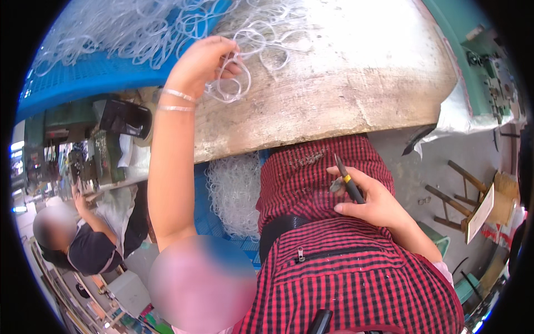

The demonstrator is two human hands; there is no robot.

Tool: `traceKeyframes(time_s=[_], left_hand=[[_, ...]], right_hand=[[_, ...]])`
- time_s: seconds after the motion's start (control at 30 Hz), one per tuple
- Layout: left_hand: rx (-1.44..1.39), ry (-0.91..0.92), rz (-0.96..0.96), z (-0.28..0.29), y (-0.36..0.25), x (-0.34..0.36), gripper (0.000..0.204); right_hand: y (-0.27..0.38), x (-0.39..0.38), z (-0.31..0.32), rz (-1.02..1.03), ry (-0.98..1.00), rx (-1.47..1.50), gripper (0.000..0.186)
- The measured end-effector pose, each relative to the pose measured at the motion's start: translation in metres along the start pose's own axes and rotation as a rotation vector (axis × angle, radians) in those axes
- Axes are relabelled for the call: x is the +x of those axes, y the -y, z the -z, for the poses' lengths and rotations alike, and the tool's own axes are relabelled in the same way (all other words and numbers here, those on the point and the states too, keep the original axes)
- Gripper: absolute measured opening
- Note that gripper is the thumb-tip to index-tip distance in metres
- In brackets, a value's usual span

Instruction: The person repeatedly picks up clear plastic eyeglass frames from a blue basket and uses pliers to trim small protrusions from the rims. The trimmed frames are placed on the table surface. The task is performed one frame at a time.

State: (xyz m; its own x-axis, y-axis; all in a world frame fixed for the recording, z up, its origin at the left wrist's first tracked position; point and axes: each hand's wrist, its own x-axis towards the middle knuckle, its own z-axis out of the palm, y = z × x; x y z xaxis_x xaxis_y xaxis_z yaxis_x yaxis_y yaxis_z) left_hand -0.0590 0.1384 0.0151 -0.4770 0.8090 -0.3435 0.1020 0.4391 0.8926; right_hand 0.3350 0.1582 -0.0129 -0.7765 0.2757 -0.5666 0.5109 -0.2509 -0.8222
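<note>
My left hand [214, 61] reaches over the near left part of the worn tabletop [356, 83]. Its fingers are closed on a clear plastic ring [242, 89], which hangs in a loop beneath them. More clear rings [275, 39] lie loose on the table just beyond that hand. Low over my lap, my right hand [370, 200] grips a pointed knife-like tool [352, 188] with a black handle and a yellow band, its dark tip directed up and away. A small greyish piece [336, 185] shows by the fingers of that hand; what it is, I cannot tell.
A blue basket [83, 83] heaped with clear rings stands at the far left. Below the table edge, another blue basket [201, 209] holds more rings. A wooden stool [473, 206] lies tipped at the right. At the left another person [94, 245] works.
</note>
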Motion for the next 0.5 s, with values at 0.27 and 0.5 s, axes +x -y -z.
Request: traceKeyframes(time_s=[0.27,0.5], left_hand=[[-1.260,0.423,-0.176,-0.060,0.022,-0.126,0.084],[-1.096,0.241,-0.211,-0.083,0.005,-0.148,0.096]], right_hand=[[0.045,0.033,-0.007,0.883,-0.441,-0.832,0.054],[0.079,0.033,-0.008,1.075,-0.320,-1.158,0.060]])
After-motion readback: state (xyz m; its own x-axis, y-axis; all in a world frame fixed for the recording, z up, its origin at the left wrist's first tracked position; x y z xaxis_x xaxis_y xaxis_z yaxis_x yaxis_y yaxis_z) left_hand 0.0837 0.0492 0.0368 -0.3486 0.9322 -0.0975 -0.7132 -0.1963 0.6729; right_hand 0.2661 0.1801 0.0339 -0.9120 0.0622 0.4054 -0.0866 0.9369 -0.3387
